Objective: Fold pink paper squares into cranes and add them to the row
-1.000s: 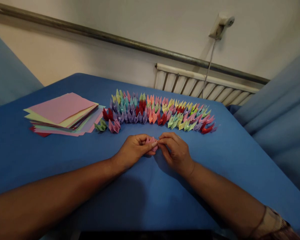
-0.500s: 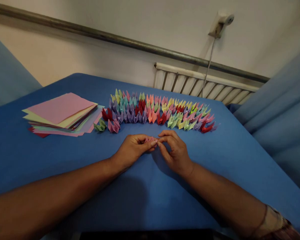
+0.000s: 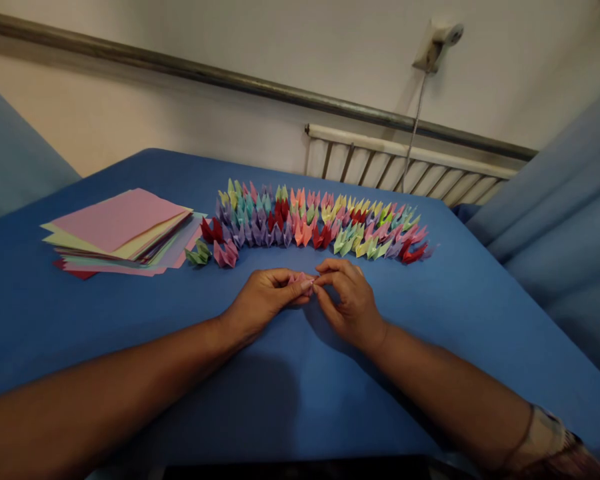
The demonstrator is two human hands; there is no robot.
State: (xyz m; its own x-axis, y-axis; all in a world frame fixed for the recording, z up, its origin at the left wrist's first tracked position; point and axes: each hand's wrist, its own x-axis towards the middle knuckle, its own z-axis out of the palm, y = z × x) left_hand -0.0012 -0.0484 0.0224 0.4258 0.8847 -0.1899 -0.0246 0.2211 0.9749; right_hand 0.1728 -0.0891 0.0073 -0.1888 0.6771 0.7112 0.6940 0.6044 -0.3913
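Left curtain: a pale blue cloth curtain point(image 3: 17, 153) hangs past the left edge of the broad blue surface point(image 3: 105, 313).
Paper stack: over by the left edge, toward the far-left corner, loosely piled coloured paper sheets point(image 3: 123, 223), a pink one on top, with yellow, green, lilac and red edges fanning out below.
Front pair: just right of the stack stand a green folded-paper figure point(image 3: 199, 254) and a mauve-pink folded-paper figure point(image 3: 225, 254), side by side.
Left hand: and here is the left hand point(image 3: 257, 300), gripping the small piece, thumb across its top, fingers behind and below.
Pink piece: a small, pale pink folded-paper piece point(image 3: 296, 277), creased and pointed, much of it hidden by the thumb; it sits between the hands, between the near edge and the figures, and whether it touches the surface I cannot tell.
Folded rows: behind the hands, toward the far edge, dense rows of pointed folded-paper figures point(image 3: 303, 233) stand in purple, red, coral, yellow, green and turquoise.
Right hand: the right hand point(image 3: 350, 300) has thumb and forefinger pinched together at the piece's right end, the other fingers curled.
Radiator: beyond the far edge, a white ribbed radiator point(image 3: 360, 141).
Right curtain: blue folds of another cloth curtain point(image 3: 555, 233) hang beyond the right edge.
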